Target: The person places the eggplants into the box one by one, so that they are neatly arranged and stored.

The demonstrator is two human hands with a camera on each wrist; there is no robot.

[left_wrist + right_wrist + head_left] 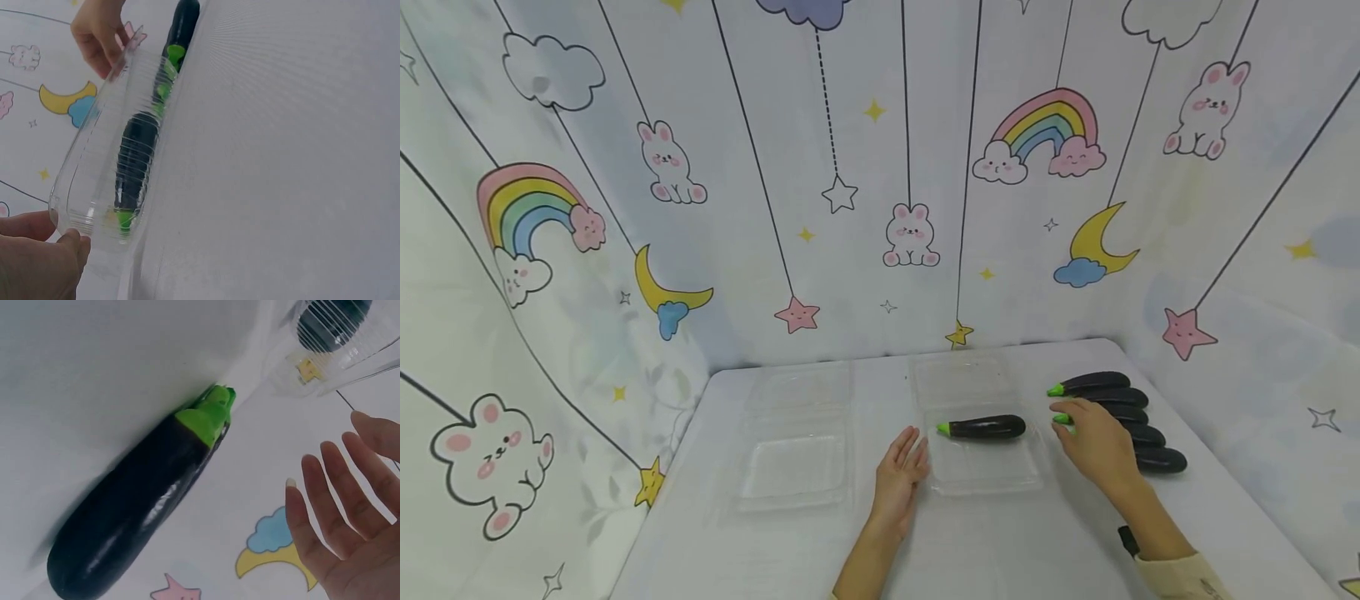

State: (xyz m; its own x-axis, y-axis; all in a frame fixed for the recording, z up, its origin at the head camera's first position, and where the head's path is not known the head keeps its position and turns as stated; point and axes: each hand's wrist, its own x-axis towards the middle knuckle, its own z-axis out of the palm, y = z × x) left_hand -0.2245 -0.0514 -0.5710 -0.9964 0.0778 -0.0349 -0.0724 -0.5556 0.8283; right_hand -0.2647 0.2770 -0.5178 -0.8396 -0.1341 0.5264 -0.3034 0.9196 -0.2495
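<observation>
One dark eggplant point(988, 427) with a green stem end lies across a clear plastic container point(985, 487), stem to the left. My left hand point(898, 479) rests at the left side of that container, fingers fairly straight; in the left wrist view the left hand point(40, 259) touches the container's rim. To the right, my right hand point(1097, 446) is over the stem ends of several more eggplants point(1159, 461) and partly hides them. Its fingers are spread, with nothing held, in the right wrist view, where the right hand point(350, 512) is apart from the nearest eggplant point(131, 506).
Behind the filled container, its clear lid or second half point(966, 379) lies flat. Another clear container point(793, 467) sits at the left, with a clear flap point(801, 387) behind it. A patterned curtain point(880, 167) surrounds the white table point(775, 558). A black object point(1127, 540) shows beside the right wrist.
</observation>
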